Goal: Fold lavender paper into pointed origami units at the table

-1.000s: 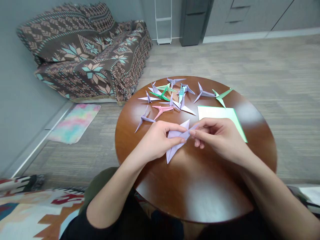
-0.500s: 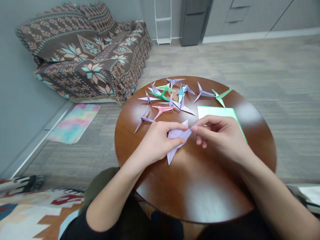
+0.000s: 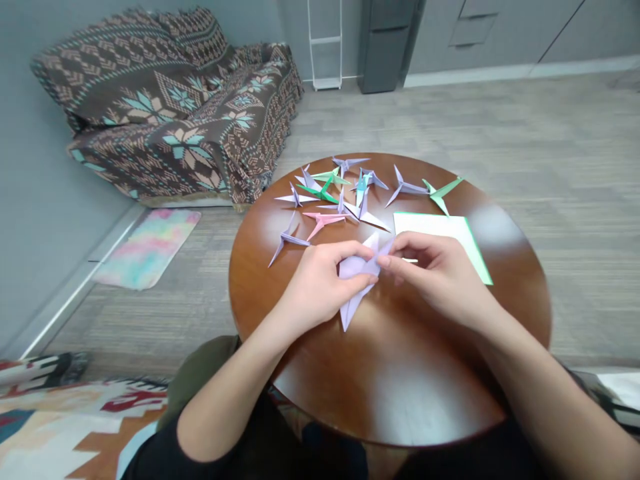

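Observation:
A folded piece of lilac origami paper (image 3: pixel 351 308) is held just above the round table, its long point toward me. My left hand (image 3: pixel 327 277) pinches its body between thumb and fingers. With thumb and index finger, my right hand (image 3: pixel 425 267) grips a flap at the paper's right side; the fingertips partly cover that fold. Beyond my hands lie several finished-looking paper cranes, among them a pink one (image 3: pixel 320 223), a green one (image 3: pixel 324 192) and a lilac one (image 3: pixel 287 239).
A stack of square paper with green edges (image 3: pixel 470 248) lies behind my right hand on the brown round table (image 3: pixel 400 373). A light green crane (image 3: pixel 440 197) is near the far right rim. Past the table stands a sofa under a patterned cover (image 3: pixel 200 127).
My right hand has shifted slightly left, closer to my left hand. The lilac paper has turned a little, and its upper flaps now stand more upright and closer together.

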Motion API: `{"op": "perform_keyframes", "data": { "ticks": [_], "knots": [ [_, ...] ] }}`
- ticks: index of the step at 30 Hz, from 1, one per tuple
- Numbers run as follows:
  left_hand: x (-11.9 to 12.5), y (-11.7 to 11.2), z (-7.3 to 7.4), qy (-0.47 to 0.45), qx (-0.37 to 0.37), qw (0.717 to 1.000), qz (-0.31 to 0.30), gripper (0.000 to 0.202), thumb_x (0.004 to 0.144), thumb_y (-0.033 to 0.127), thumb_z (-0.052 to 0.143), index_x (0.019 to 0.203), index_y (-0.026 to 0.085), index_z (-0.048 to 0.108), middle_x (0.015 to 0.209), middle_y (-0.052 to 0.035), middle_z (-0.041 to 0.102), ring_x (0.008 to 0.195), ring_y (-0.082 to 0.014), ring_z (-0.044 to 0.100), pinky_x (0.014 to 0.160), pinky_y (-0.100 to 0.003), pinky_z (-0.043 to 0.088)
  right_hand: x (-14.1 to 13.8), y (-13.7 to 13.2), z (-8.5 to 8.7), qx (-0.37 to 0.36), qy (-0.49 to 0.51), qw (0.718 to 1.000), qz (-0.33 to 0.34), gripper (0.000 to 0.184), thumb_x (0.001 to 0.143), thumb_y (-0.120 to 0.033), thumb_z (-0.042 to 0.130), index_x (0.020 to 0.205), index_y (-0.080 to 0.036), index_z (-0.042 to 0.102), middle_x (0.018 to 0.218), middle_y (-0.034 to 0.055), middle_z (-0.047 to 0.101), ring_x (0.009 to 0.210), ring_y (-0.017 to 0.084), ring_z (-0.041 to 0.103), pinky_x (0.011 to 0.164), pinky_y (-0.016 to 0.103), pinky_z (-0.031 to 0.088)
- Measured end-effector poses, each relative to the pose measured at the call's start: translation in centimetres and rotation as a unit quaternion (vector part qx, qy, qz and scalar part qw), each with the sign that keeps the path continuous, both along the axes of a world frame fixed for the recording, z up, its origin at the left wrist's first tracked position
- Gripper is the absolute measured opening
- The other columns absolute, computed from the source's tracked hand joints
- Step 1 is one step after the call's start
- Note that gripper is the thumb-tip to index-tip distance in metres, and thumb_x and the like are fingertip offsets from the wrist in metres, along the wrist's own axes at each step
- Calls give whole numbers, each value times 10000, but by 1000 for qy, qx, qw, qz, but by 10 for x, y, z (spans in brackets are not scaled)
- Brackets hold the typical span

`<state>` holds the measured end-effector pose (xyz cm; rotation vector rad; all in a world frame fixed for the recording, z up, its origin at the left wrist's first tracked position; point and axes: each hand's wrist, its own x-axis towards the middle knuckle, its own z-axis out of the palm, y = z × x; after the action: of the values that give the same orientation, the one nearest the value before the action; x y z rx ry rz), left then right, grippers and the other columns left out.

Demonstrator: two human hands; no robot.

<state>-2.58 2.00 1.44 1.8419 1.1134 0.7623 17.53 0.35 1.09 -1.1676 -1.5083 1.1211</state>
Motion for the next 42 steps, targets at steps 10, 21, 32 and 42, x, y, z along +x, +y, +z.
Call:
{"op": "perform_keyframes", "data": {
  "ticks": [10, 21, 32, 42],
  "knots": [
    [3, -1, -4, -78, -79, 994, -21, 165, 860, 323, 728, 844, 160, 745, 743, 7, 658, 629, -109, 533, 558, -215, 384, 0, 0, -5, -17, 33, 999, -16, 231, 845, -388, 828, 817, -193, 707, 735, -4, 662, 682, 146, 583, 647, 271, 451],
    [9, 4, -10, -170, 4, 981, 91, 142, 797, 285, 791, 834, 163, 728, 894, -44, 688, 820, -164, 635, 713, -265, 496, -2, -4, -6, 43, -108, 992, 43, 180, 970, -306, 666, 841, -181, 673, 766, 12, 654, 692, 148, 573, 635, 279, 413],
    [8, 2, -7, -202, 6, 974, 104, 100, 831, 247, 776, 806, 156, 742, 758, -10, 717, 680, -118, 609, 633, -236, 466, -2, -5, -6, 131, -185, 973, 54, 114, 956, -172, 637, 843, -187, 631, 755, 0, 612, 672, 140, 537, 606, 267, 396],
    [9, 2, -2, -215, -9, 970, 114, 133, 810, 240, 778, 735, 156, 708, 694, 1, 696, 616, -108, 594, 625, -233, 498, -3, -6, -11, 181, -252, 950, 32, 120, 943, -147, 610, 838, -200, 589, 769, 10, 580, 683, 159, 534, 625, 292, 385]
  ]
}}
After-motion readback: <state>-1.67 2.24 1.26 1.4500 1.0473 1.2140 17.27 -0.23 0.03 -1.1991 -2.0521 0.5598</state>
